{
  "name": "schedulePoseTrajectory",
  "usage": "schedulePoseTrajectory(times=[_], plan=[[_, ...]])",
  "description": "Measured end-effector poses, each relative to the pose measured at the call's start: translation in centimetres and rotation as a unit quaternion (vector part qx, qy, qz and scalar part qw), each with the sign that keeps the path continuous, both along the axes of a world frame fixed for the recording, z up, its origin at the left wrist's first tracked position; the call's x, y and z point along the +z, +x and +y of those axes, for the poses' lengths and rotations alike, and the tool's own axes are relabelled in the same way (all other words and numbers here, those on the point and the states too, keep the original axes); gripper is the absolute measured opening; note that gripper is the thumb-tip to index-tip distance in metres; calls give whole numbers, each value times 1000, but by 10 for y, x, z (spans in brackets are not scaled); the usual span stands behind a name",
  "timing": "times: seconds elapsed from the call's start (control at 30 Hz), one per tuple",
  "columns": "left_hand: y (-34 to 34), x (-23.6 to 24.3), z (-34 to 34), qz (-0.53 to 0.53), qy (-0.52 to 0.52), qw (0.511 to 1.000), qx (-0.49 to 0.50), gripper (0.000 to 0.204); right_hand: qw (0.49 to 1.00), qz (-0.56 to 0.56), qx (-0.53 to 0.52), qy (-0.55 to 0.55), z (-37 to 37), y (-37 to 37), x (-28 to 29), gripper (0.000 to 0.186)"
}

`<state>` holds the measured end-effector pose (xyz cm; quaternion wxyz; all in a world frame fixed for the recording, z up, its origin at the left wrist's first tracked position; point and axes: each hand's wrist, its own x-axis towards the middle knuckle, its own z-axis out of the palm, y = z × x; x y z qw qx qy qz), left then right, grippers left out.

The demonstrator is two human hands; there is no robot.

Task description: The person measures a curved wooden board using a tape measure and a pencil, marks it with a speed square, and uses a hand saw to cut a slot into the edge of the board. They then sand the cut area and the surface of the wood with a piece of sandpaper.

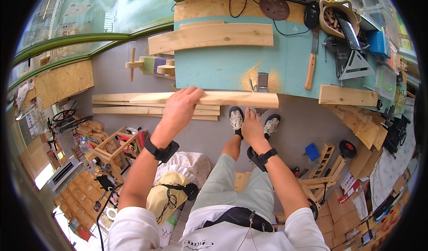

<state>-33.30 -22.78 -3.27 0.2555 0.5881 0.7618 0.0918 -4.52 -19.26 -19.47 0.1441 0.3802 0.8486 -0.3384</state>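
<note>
A long pale wooden board (236, 99) lies crosswise along the front edge of a turquoise workbench (209, 68). My left hand (180, 106) is closed over its left part, fingers across the top face. Just below the board's right half is my right hand (253, 127), its fingers curled together near the board's lower edge. What those fingers hold, if anything, is too small to make out. Behind the board a metal clamp piece (262, 80) is set at the bench edge, with sawdust scattered around it.
Two wider boards (214, 38) lie at the back of the bench. A handsaw (311, 63), a metal triangle square (356, 66) and a basket (336, 19) are on the right. Several long planks (156, 112) extend left of my legs, below the held board. Another board (347, 95) sits at the right corner.
</note>
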Motion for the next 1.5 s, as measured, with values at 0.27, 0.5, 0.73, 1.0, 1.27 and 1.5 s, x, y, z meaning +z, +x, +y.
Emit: schedulePoseTrajectory(times=[0.27, 0.5, 0.73, 1.0, 1.27, 1.5], plan=[[-116, -27, 156, -69, -105, 991, -56, 35, 971, 14, -117, -206, 10, 83, 33, 42], [-145, -102, 216, -83, -240, 963, -88, 50, 938, 27, -282, -201, 4, 146, 43, 30], [-145, -126, 200, 19, -105, 985, -132, 82, 903, 61, -363, -222, -8, 169, 32, 28], [-92, -131, 164, 177, 27, 981, -76, 105, 880, 64, -393, -260, 14, 166, 25, 27], [-83, -128, 160, 169, 35, 982, -82, 98, 873, 63, -396, -277, 10, 167, 22, 27], [-81, -127, 162, 158, 10, 986, -51, 96, 872, 59, -398, -279, 3, 177, 19, 27]])
